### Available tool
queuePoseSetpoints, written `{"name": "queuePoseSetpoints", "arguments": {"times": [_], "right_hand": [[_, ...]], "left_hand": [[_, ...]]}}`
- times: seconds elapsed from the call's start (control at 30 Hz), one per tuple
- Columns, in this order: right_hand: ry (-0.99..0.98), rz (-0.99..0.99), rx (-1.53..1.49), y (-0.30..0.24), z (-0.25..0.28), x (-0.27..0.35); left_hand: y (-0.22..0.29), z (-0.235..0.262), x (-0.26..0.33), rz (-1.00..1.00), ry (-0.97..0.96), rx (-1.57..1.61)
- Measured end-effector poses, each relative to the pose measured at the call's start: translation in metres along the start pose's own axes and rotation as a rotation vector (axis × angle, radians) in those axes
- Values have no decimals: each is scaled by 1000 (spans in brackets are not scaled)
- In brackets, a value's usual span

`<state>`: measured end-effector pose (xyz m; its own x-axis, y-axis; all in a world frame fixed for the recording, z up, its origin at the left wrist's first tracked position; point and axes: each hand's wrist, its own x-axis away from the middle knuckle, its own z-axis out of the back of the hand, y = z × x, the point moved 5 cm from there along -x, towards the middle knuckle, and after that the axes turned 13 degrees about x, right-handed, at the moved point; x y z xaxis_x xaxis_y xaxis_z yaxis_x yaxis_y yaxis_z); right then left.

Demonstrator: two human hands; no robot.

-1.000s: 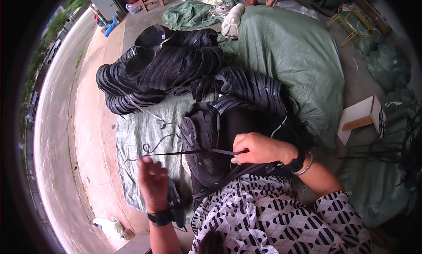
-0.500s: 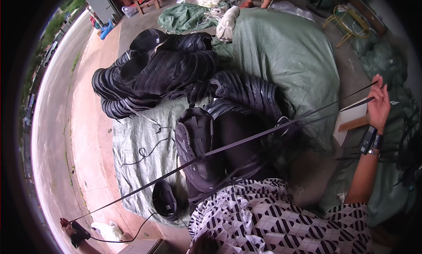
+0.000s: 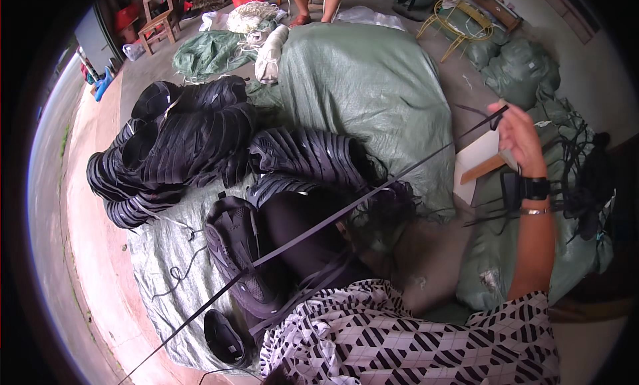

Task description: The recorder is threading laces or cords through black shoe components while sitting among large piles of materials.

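Observation:
A long flat black lace (image 3: 346, 214) stretches taut from the upper right down across my lap to the lower left edge. At its upper end, my right hand (image 3: 519, 137) is raised with its fingers closed on the lace. My left hand is outside the picture. Under the lace, a black shoe upper (image 3: 229, 245) lies on my dark-clad leg; the lace passes over its lacing area. Whether it is threaded there I cannot tell. A separate black shoe piece (image 3: 223, 335) rests on the sheet below it.
Stacked black shoe uppers (image 3: 180, 145) lie on a pale green woven sheet (image 3: 160, 252), with more uppers (image 3: 313, 155) beside my leg. A large green sack (image 3: 366, 78) stands ahead. Black laces (image 3: 579, 165) hang on sacks at right, near a wooden board (image 3: 482, 168). Another person's legs (image 3: 318, 2) show beyond.
The view has swung right and my left hand has left the picture. My right hand still holds the lace, where two strands ran before and one taut strand shows now.

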<state>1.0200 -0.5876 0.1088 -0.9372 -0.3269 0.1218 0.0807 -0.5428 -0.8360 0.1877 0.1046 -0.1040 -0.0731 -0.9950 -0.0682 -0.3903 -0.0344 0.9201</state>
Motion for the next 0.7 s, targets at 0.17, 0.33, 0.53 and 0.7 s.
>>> {"name": "queuePoseSetpoints", "arguments": {"times": [0.17,0.33,0.53,0.7], "right_hand": [[-136,122,-748,10,-43,5],[-202,320,-488,146,128,-76],[484,224,498,251,326,-60],[575,338,842,245,407,-63]], "left_hand": [[23,34,15,-48,-39,-124],[89,59,50,-125,-54,-278],[131,73,107,-163,-54,-476],[93,91,136,-129,-91,-556]]}}
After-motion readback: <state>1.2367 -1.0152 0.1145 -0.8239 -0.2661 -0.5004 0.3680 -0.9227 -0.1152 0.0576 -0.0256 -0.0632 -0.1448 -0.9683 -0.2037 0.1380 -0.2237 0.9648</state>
